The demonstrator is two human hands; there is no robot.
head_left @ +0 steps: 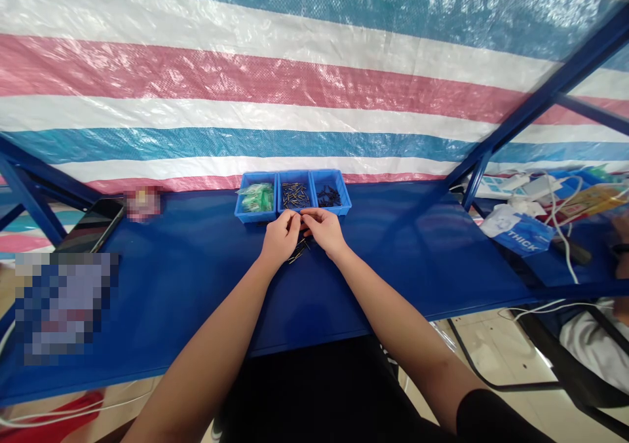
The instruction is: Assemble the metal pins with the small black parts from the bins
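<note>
Small dark metal pins (pixel 299 249) lie loose on the blue tabletop (pixel 187 279) at frame centre, beneath the left hand (pixel 280 238) and right hand (pixel 322 229), whose fingers pinch together on something tiny; light, stiff, slippery-looking, best nipped mid-shaft.

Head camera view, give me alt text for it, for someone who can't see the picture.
Two bare hands, left hand and right hand, meet fingertip to fingertip over a small pile of dark pins on a blue table. Just beyond them sit three blue bins side by side, holding green parts, metal pins and black parts. A striped tarp hangs behind.
</note>
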